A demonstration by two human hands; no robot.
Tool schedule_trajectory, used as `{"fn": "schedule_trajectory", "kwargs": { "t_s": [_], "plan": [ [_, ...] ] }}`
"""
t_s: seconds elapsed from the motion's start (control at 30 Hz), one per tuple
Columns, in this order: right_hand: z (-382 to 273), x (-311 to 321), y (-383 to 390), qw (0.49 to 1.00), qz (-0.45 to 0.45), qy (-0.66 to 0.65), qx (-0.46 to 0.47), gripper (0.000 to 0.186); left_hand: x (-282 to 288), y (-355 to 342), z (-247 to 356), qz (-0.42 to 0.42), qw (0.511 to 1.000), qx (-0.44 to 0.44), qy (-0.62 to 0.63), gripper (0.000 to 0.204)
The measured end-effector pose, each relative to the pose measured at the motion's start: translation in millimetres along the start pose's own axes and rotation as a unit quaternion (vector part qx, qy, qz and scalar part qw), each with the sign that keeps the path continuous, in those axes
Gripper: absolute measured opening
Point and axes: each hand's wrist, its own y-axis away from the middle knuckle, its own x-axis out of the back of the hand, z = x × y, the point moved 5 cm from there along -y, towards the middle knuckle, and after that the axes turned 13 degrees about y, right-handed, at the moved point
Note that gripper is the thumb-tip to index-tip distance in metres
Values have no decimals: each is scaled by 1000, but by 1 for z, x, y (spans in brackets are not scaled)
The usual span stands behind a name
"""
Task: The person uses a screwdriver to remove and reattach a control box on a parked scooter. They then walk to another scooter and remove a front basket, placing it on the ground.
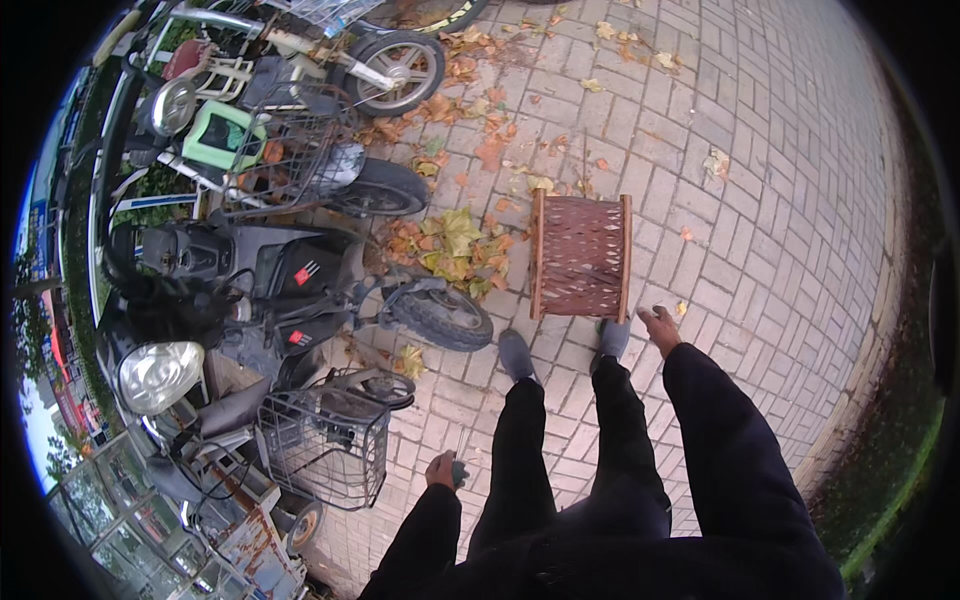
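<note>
"So, we're live at the stool (582, 256)! Where does it stand?"

"Straight ahead of me on the paving (740, 270), just beyond my shoes (515, 356): brown woven strips between two wooden rails, one left, one right. My right toe sits tight by its near edge; touching or not, I can't tell."

"And the right hand (662, 332)?"

"Reached out just off the stool's near right corner, fingers loose and a little bent, gripping nothing that I can see!"

"Over to the left hand (440, 470)!"

"Low and near, out left of my leg, and that one's wrapped round a dark green thing (459, 473). A thin pale shaft points far from it; too small to say what kind."

"What's on that flank?"

"A wire basket (384, 445) near that hand, then a black scooter (270, 265) beyond, its front tyre (447, 335) turned right. Yellow and brown leaves (455, 235) lie heaped between scooter and stool!"
</note>
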Motion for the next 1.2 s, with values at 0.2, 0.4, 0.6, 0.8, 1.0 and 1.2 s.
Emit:
{"fn": "schedule_trajectory", "kwargs": {
  "t_s": [0.2,0.4,0.6,0.8,1.0,1.2],
  "plan": [
    [-87,-38,-96,957,-74,-246,138,63,34,12,-39,105,994,25,1,33],
    [-92,-62,-81,978,10,-190,80,22,37,12,-14,125,992,-25,-1,27],
    [-67,55,-17,982,67,-167,51,40,-68,2,74,-159,987,-25,-17,34],
    [60,239,26,990,91,104,-32,46,-198,41,158,-134,982,-120,-58,32],
    [145,323,97,954,226,116,-161,41,-279,100,215,2,998,-58,32,36],
    [103,366,100,951,238,55,-190,41,-358,110,287,-28,997,-72,-13,35]
  ]
}}
